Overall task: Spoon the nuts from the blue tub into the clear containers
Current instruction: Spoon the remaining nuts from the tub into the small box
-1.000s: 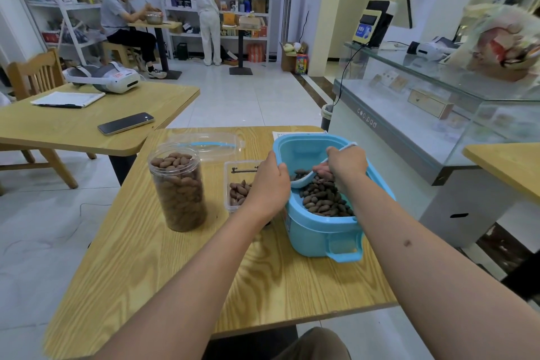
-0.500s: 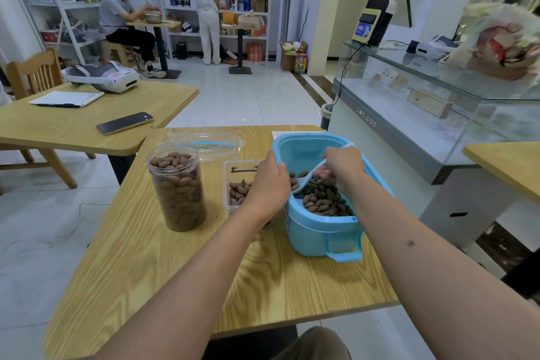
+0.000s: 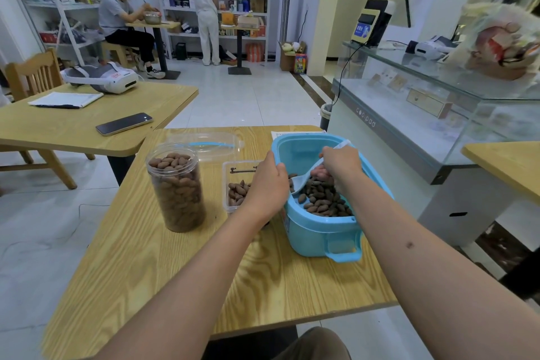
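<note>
Table: I've got one wooden table [image 3: 181, 280] right under me, both forearms stretched across it.
Blue tub: one blue tub [image 3: 315, 231] at the near right of the table, a layer of dark nuts [image 3: 324, 202] in its bottom.
Left hand: my left hand [image 3: 267, 187] sits on the tub's left rim, fingers curled over the edge and gripping it.
Right hand: my right hand [image 3: 340, 162] is down inside the tub, fingers closed round the handle of one pale spoon [image 3: 302, 183], its bowl resting among the nuts.
Clear containers: I count two. One small square box [image 3: 236, 184] just left of the tub, partly filled and half hidden by my left hand; one tall round jar [image 3: 176, 184] further left, filled nearly to the top.
Lid: one clear lid [image 3: 204, 143] lying flat behind the jar.
Next table: one phone [image 3: 124, 123], one headset [image 3: 102, 77].
Far back: two people by the shelves.
</note>
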